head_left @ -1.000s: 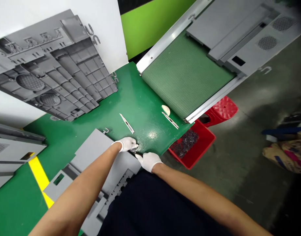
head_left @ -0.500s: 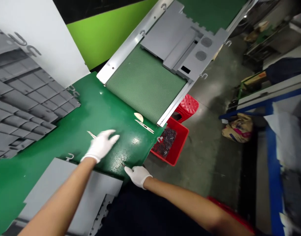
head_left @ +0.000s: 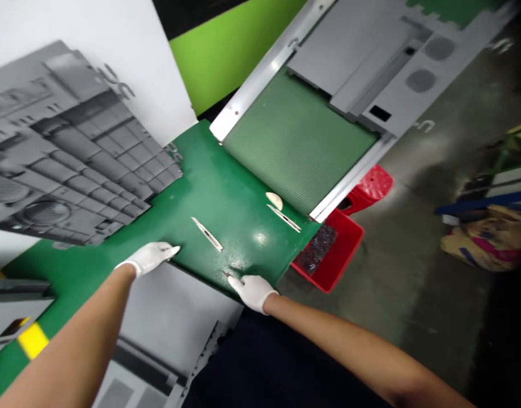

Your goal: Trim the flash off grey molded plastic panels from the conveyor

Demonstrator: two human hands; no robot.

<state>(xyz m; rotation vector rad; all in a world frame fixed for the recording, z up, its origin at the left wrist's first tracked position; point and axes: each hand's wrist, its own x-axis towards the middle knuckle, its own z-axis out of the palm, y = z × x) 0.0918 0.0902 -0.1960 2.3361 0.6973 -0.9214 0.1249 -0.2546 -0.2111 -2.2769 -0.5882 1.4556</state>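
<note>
Both my hands wear white gloves. My left hand (head_left: 148,256) lies with fingers stretched out on the far corner of a flat grey plastic panel (head_left: 175,317) that rests on the green table (head_left: 226,187). My right hand (head_left: 252,290) is at the table's near edge, fingers pinched on a small thin tool (head_left: 227,274) whose tip points onto the table. A slim metal blade (head_left: 207,234) lies just beyond my left hand. A second blade (head_left: 284,218) and a pale oval piece (head_left: 274,200) lie farther right.
A ribbed green conveyor belt (head_left: 294,141) carries another grey panel (head_left: 371,56) at the back right. A large ribbed grey panel (head_left: 68,153) lies at the left. A red bin (head_left: 332,255) of dark scraps and a red stool (head_left: 368,187) stand on the concrete floor.
My left hand has pulled back from over the blade on the table to the corner of the grey panel. My right hand has stayed at the table's edge. The view swung left.
</note>
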